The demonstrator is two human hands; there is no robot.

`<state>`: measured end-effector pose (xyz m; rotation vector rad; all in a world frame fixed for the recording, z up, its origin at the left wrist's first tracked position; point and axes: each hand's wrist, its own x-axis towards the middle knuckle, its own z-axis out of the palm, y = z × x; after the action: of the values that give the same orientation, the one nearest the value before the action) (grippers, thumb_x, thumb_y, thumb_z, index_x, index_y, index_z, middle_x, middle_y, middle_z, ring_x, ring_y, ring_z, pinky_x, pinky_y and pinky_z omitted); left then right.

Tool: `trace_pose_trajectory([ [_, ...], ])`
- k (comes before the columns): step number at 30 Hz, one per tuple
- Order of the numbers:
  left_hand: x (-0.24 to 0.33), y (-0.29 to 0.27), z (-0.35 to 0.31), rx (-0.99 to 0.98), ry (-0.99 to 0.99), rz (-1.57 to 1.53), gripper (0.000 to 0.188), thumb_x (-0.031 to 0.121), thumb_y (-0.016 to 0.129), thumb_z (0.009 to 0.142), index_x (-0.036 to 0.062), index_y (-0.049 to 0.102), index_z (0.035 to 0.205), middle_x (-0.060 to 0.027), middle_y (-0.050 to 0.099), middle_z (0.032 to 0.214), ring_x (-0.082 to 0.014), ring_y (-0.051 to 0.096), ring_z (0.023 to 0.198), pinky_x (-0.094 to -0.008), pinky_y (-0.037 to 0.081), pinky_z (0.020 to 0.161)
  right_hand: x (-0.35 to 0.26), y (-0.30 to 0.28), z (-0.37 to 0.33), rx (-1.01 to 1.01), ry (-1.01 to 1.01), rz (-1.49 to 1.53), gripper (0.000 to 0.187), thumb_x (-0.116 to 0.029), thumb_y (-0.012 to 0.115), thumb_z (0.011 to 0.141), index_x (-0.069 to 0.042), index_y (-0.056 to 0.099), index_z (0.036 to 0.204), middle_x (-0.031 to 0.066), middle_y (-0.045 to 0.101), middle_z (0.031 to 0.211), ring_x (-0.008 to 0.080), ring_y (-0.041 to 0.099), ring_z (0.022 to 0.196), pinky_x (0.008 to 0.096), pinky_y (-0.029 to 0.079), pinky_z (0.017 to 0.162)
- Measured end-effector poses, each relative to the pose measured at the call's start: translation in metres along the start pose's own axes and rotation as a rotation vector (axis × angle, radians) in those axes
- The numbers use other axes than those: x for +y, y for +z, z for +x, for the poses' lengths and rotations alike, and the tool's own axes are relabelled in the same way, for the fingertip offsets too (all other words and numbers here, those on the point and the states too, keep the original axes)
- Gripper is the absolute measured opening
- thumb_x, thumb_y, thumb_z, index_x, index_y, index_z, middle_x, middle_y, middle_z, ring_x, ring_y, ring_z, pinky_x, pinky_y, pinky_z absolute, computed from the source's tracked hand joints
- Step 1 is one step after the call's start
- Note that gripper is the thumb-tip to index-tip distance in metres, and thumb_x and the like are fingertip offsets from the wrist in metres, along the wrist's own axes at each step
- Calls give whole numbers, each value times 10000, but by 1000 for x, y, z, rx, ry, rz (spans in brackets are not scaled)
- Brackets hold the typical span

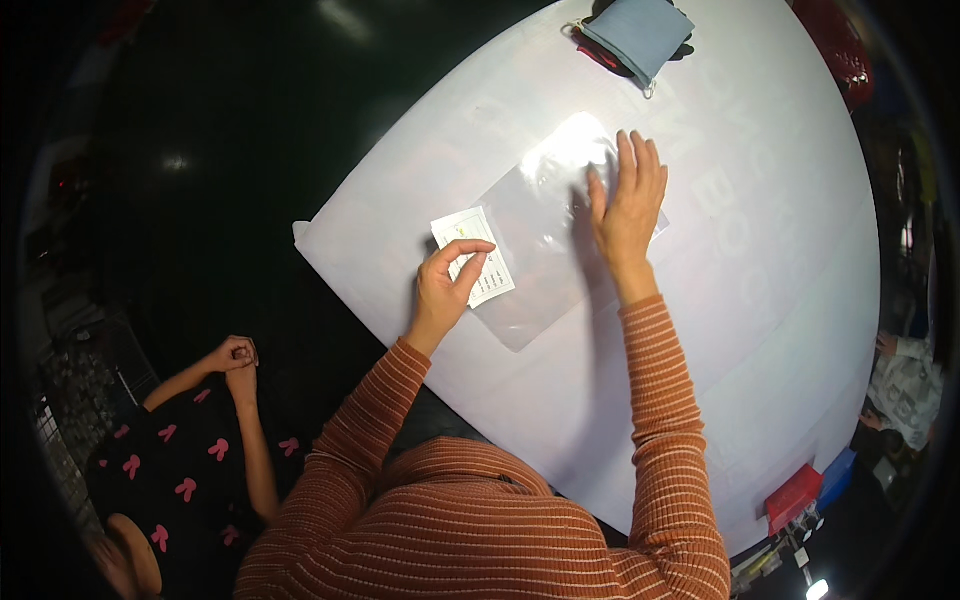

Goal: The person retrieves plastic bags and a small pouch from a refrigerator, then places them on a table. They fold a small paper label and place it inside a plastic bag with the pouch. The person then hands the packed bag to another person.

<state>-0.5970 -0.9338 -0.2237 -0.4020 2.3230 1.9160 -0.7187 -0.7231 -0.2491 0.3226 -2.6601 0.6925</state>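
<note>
A clear plastic bag lies flat on the white-covered table, with bright glare on its far part. At the bag's left edge is a white printed paper slip. My left hand is over this slip, thumb and index finger drawn together in a pinch. Whether the pinch holds the slip, the bag's edge or nothing cannot be made out. My right hand is stretched out at the bag's right side, fingers extended, and casts a shadow on the plastic. It holds nothing; whether it touches the bag is unclear.
The white table curves around the work. At its far edge lies a folded grey-blue cloth pouch over dark and red items. A red box and a blue box stand near right. A seated person is at left, another person at right.
</note>
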Motion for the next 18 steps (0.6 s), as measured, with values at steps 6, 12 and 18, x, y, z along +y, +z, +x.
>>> trace_pose_trajectory([
  [6, 13, 13, -4, -4, -154, -258, 122, 75, 565, 889, 36, 663, 951, -19, 648, 914, -76, 573, 852, -225, 468, 751, -32, -45, -135, -564, 209, -95, 864, -538, 637, 763, -128, 277, 1433, 165, 89, 1519, 371, 21, 1400, 666, -11, 1037],
  [12, -7, 15, -9, -84, -108, -221, 128, 83, 567, 887, 39, 665, 959, -23, 647, 932, -88, 576, 883, -230, 464, 780, -28, -77, -190, -641, 308, -189, 856, -530, 649, 756, -140, 294, 1430, 143, 99, 1523, 346, 28, 1405, 659, -40, 1037],
  [18, -23, 22, -29, -235, 131, -235, 125, 44, 571, 865, 32, 669, 942, -63, 670, 935, -125, 616, 869, -243, 483, 774, -43, -114, -222, -554, 302, -215, 781, -458, 669, 772, -129, 342, 1401, 187, 150, 1495, 369, 91, 1387, 654, 0, 1034],
])
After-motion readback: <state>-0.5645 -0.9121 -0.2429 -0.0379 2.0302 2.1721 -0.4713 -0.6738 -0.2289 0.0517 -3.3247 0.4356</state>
